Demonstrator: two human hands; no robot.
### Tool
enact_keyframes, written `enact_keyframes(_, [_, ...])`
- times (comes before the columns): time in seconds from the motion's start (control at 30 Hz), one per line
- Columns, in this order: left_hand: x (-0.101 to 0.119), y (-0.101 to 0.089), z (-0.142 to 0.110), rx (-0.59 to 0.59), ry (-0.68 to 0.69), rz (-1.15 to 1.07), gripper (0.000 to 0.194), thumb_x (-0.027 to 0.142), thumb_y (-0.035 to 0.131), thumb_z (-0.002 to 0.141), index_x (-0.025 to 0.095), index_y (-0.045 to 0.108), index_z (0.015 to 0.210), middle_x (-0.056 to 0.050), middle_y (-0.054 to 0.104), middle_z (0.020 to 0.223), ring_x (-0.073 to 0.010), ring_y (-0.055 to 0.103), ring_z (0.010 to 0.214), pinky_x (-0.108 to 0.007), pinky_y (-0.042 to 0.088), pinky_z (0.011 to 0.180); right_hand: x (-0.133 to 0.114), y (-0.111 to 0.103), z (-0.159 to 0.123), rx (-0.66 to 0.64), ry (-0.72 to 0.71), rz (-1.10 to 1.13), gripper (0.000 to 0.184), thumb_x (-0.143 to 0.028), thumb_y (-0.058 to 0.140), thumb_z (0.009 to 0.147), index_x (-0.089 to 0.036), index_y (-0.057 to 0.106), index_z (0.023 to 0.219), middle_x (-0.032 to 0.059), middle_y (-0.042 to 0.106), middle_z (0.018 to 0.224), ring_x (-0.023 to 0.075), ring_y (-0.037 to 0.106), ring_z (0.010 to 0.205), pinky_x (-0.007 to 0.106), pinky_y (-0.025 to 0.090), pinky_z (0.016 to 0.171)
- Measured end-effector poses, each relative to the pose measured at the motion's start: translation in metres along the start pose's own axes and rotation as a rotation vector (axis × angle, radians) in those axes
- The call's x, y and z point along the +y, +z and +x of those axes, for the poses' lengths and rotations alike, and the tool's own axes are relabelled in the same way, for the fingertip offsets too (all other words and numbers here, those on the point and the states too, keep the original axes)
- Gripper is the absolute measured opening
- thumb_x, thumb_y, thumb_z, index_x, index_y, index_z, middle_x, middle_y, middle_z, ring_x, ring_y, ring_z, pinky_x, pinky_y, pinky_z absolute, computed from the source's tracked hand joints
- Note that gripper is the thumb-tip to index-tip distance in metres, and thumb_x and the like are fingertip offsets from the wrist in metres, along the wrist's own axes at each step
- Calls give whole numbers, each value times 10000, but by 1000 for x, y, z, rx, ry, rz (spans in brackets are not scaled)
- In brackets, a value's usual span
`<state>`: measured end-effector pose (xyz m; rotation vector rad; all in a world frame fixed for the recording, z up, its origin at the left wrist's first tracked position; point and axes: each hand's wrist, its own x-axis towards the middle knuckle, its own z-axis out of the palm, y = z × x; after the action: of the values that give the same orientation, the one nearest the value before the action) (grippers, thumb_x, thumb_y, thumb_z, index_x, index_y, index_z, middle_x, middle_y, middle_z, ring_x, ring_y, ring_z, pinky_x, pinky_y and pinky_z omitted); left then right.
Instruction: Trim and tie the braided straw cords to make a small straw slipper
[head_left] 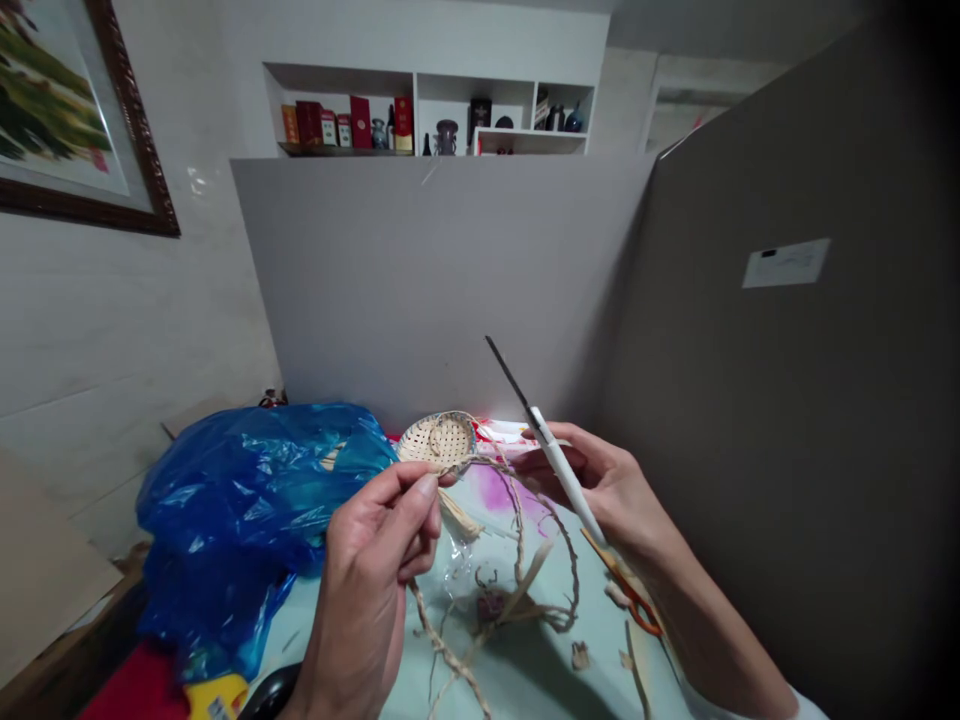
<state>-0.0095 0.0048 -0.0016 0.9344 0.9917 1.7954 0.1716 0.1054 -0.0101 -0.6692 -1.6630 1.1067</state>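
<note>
My left hand (379, 560) is closed, with thumb and forefinger pinching a twisted natural-fibre cord (576, 570). The cord loops to the right and hangs down over the table; another length drops below my left hand. In my right hand (619, 485), a slim white-handled knife (564, 470) points up and to the left, its narrow dark blade away from the cord. Part of the right fingers is hidden behind the handle. Beyond the left fingertips lies a small round woven basket (442, 440), and pale loose fibre (461, 515) sits just in front of it.
Orange-handled scissors (637, 605) rest beneath my right forearm. A blue plastic bag (247, 490) bulges at the left. Fibre scraps (581, 655) and a small dark brown object (491, 605) lie on the pale green tabletop (525, 690). Grey panels (450, 280) stand behind and to the right.
</note>
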Motion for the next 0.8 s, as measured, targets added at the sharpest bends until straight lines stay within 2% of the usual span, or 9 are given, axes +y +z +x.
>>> enact_keyframes(0.17, [-1, -1, -2, 9, -8, 28, 125, 290, 735, 803, 173, 693, 803, 75, 380, 545, -59, 240, 487, -175, 194, 419, -6, 9, -3, -26, 18, 86, 414, -254, 898, 602, -195, 699, 961, 42, 731, 883, 189, 719, 790, 298, 612, 726])
enact_keyframes(0.3, [-1, -1, -1, -20, -22, 83, 165, 337, 720, 813, 174, 707, 791, 97, 261, 519, -63, 141, 475, -206, 122, 414, -5, 5, -4, -44, 73, 145, 422, -263, 896, 615, -196, 671, 967, -13, 665, 693, 162, 688, 638, 249, 554, 558])
enact_keyframes(0.37, [0, 0, -1, -25, -31, 130, 176, 334, 726, 795, 164, 721, 747, 85, 286, 523, -67, 158, 486, -211, 129, 424, -3, 0, -4, -37, 70, 189, 419, -305, 875, 657, -202, 652, 996, -40, 616, 617, 145, 652, 576, 236, 504, 502])
enact_keyframes(0.5, [1, 2, -4, -49, -51, 174, 172, 306, 722, 771, 159, 732, 681, 60, 349, 523, -80, 232, 512, -212, 204, 460, -2, -5, -4, -12, 38, 204, 368, -358, 839, 711, -194, 638, 973, -45, 596, 614, 103, 574, 501, 216, 437, 444])
enact_keyframes(0.7, [3, 0, -6, -113, -80, 167, 181, 341, 703, 797, 169, 751, 768, 39, 416, 537, -92, 276, 524, -215, 235, 470, -3, -7, -3, -44, 57, 213, 351, -347, 844, 709, -194, 650, 957, -50, 584, 611, 80, 520, 473, 195, 397, 416])
enact_keyframes(0.8, [9, 0, -7, -106, -90, 189, 177, 348, 729, 768, 175, 748, 798, 34, 429, 557, -90, 310, 524, -204, 252, 473, 0, -14, -2, -22, 65, 236, 329, -322, 841, 718, -195, 652, 956, -47, 588, 617, 67, 505, 466, 174, 377, 402])
